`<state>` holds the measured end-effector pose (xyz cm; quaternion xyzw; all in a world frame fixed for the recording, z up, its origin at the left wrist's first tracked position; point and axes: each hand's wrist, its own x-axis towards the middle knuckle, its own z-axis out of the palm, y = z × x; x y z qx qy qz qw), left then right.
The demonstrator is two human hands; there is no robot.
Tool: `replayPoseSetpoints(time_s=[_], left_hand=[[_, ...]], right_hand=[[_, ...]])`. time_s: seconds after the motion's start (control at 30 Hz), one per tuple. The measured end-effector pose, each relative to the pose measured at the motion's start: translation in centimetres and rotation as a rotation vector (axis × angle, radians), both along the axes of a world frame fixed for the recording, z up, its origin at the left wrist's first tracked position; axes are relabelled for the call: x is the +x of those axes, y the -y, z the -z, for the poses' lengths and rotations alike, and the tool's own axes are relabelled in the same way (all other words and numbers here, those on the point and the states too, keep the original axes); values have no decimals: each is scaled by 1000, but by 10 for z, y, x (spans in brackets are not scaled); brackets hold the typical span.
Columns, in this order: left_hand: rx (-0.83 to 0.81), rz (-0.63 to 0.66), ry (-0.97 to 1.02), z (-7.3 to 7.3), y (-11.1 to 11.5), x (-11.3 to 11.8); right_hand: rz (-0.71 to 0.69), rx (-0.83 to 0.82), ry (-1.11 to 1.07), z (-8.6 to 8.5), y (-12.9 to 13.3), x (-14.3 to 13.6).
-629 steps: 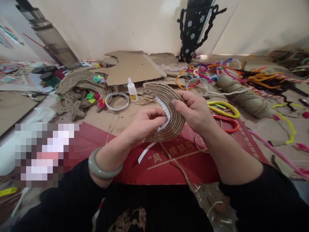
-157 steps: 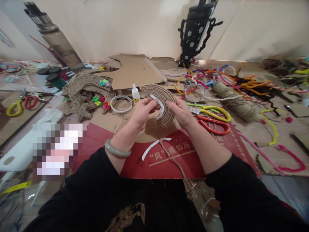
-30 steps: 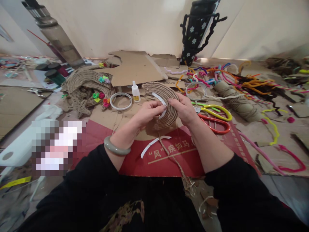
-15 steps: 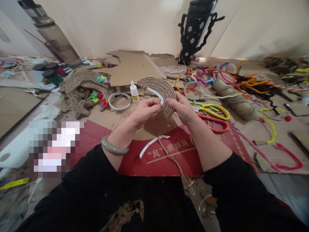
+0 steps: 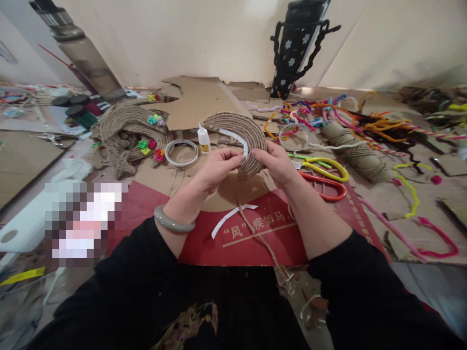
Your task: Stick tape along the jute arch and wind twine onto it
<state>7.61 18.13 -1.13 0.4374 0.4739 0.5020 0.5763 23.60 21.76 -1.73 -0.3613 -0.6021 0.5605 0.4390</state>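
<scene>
Holding rope crescent [image 5: 254, 132]: left grip [image 5: 220, 169] clamped at inner white strip [image 5: 240, 138], right grip [image 5: 278, 163] clamped on outer edge.

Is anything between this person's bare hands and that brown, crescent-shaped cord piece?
Nothing visible separates the right hand from the brown, crescent-shaped cord piece. At the left hand, a narrow white strip runs along the inner curve to the thumb tip; whether it comes between is unclear.
</scene>
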Motion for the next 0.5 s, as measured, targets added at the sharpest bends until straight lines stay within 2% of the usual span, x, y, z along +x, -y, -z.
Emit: replayPoseSetpoints(time_s=[0.07, 0.23, 0.5], left_hand=[[-16, -6, 15, -1, 0, 0], [-79, 31, 25, -2, 2, 0], [8, 43, 18, 5, -1, -3]], right_hand=[[-14, -22, 5, -1, 1, 0], [79, -4, -34, -2, -1, 1], [43, -62, -22, -10, 5, -2]])
